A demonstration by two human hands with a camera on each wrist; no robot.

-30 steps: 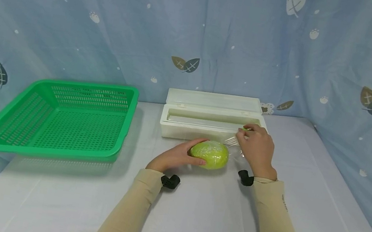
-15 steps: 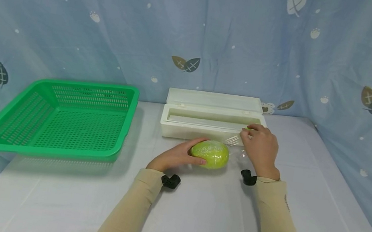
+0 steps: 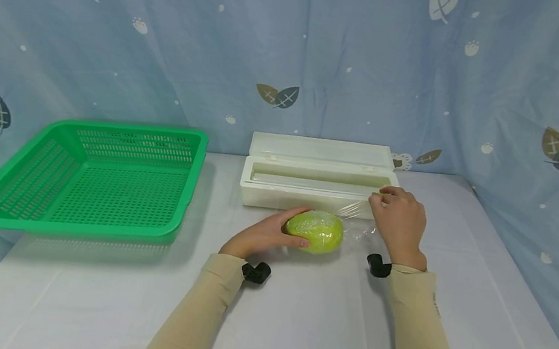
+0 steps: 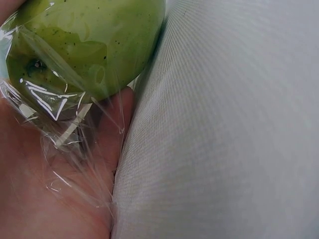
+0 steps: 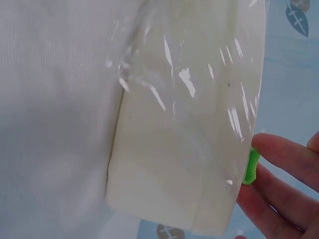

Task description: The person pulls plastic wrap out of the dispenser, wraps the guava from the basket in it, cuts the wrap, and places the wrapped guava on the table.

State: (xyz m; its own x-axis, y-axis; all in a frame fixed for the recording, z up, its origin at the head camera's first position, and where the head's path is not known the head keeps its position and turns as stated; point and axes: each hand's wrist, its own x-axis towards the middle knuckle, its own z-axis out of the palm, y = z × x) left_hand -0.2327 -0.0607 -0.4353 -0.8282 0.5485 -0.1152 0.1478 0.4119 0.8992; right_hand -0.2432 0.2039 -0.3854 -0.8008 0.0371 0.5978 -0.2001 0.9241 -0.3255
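A yellow-green fruit, smooth and oval like a mango (image 3: 314, 232), lies wrapped in cling film in front of the white cling film box (image 3: 302, 204). My left hand (image 3: 265, 237) grips its left end, thumb in front and fingers behind; in the left wrist view, crumpled film (image 4: 70, 149) bunches against the palm. A stretch of clear film (image 3: 354, 210) runs from the fruit's right side up to the box. At the box's right end, my right hand (image 3: 401, 224) pinches a small green slide cutter (image 5: 251, 166) between thumb and fingers, seen in the right wrist view.
The box's lid (image 3: 321, 151) stands raised at the back. To the left sits a green slotted plastic basket (image 3: 100, 230) on the white tablecloth (image 3: 299, 324). A blue leaf-print curtain (image 3: 169, 41) hangs behind.
My right hand has slid rightward along the box to its right end, holding the slide cutter. The left hand and the wrapped fruit have stayed in place.
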